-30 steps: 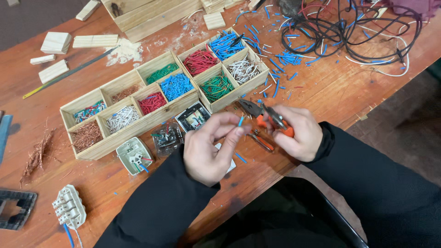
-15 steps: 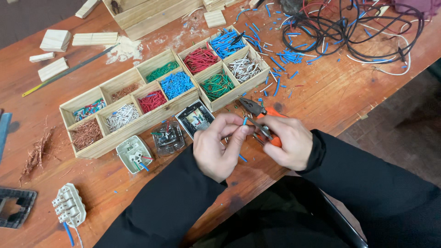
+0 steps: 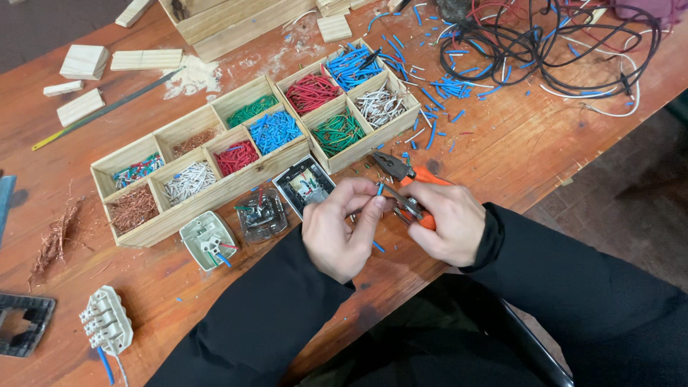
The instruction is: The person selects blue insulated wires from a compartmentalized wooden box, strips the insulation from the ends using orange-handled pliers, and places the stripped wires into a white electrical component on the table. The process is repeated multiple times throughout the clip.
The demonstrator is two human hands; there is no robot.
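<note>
Left hand (image 3: 342, 231): fingertips pinched on a short blue wire piece (image 3: 380, 189), held above the near table edge.
Right hand (image 3: 446, 222): clenched round the orange-handled pliers (image 3: 403, 180), nose pointing far-left, just beside the wire.
Wire handling: likely very light, thin, bendy, easily dropped; best pinched mid-length.
Surroundings: wooden sorting tray (image 3: 215, 192) of coloured wire bits farther left; black cables (image 3: 545, 43) far right.
</note>
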